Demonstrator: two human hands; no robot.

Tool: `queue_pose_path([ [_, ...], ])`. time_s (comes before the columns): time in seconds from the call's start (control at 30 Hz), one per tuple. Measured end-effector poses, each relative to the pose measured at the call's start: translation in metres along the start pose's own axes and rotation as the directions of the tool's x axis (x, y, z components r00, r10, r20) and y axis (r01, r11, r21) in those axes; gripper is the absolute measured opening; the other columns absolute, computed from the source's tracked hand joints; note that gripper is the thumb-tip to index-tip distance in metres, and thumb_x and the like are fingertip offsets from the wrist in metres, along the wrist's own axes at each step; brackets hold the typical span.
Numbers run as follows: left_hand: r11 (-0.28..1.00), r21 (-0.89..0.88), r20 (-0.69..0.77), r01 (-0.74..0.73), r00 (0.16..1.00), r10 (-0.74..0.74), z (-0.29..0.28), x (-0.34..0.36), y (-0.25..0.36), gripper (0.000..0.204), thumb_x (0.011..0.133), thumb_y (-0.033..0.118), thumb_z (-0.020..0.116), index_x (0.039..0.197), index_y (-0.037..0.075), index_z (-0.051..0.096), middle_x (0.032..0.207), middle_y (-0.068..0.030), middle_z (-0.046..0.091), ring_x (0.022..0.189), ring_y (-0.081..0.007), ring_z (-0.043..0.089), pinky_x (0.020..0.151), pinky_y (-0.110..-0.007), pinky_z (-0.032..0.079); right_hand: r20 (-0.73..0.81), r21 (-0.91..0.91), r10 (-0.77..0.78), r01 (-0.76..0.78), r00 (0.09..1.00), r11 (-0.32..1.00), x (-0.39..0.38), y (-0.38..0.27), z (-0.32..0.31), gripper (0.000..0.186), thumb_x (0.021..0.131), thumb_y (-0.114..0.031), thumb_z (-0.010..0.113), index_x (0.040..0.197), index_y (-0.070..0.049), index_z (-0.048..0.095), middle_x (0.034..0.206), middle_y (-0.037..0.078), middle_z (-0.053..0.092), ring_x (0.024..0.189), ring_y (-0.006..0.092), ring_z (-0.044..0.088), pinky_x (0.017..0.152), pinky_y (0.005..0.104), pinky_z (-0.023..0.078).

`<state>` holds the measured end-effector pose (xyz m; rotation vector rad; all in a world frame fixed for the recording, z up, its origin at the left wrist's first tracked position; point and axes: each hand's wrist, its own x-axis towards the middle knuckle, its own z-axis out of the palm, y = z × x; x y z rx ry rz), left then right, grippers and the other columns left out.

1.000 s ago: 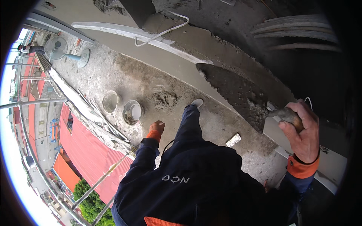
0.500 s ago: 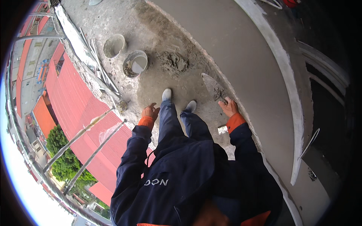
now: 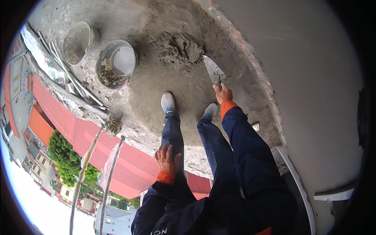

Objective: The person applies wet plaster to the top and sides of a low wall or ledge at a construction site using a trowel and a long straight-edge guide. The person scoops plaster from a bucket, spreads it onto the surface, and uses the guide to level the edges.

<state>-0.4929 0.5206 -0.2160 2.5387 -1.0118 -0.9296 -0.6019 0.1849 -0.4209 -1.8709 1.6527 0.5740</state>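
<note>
My right hand (image 3: 223,94) is closed round the handle of a pointed trowel (image 3: 214,71), its blade aimed up and to the left. The blade's tip lies close to a pile of wet grey mortar (image 3: 178,49) on the concrete floor. Some mortar clings to the blade near the handle. My left hand (image 3: 166,158) rests on my left thigh, fingers spread, with nothing in it. Left of the mortar stands a bucket (image 3: 100,72) holding a lighter round shape, perhaps water or a scoop. A second bucket (image 3: 94,40) is beside it, coated with dried mortar.
A smooth grey plastered wall (image 3: 301,58) runs along the right. At the left edge lie thin pipes (image 3: 58,58) and a clamp (image 3: 114,126) on scaffold poles (image 3: 105,192). Beyond the edge, a red roof (image 3: 90,135) lies far below.
My body has bent lower, and the buckets and mortar look nearer. The trowel has swung from beside the wall toward the mortar pile. My left hand has come onto my thigh.
</note>
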Motion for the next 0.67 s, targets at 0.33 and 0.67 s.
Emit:
queue_pose_path([
  [0.33, 0.999, -0.011, 0.035, 0.045, 0.998, -0.045, -0.011, 0.021, -0.009, 0.057, 0.081, 0.035, 0.066, 0.125, 0.005, 0.047, 0.12, -0.0202, 0.052, 0.113, -0.0382, 0.048, 0.095, -0.052, 0.032, -0.096, 0.113, -0.042, 0.053, 0.995, 0.992, 0.092, -0.048, 0.083, 0.055, 0.086, -0.052, 0.053, 0.11, -0.003, 0.059, 0.104, 0.025, 0.063, 0.101, 0.0423, 0.057, 0.087, 0.0478, 0.045],
  [0.67, 0.997, -0.078, 0.039, 0.002, 0.999, 0.001, -0.009, 0.009, -0.01, 0.06, 0.078, 0.037, 0.069, 0.126, 0.009, 0.046, 0.122, -0.0127, 0.052, 0.114, -0.035, 0.047, 0.097, -0.05, 0.032, 0.486, 0.649, -0.092, -0.288, 0.869, 0.704, 0.03, -0.066, -0.011, 0.036, 0.084, -0.04, 0.064, 0.103, -0.009, 0.064, 0.057, 0.005, 0.054, 0.043, 0.0137, 0.05, 0.037, 0.0309, 0.039],
])
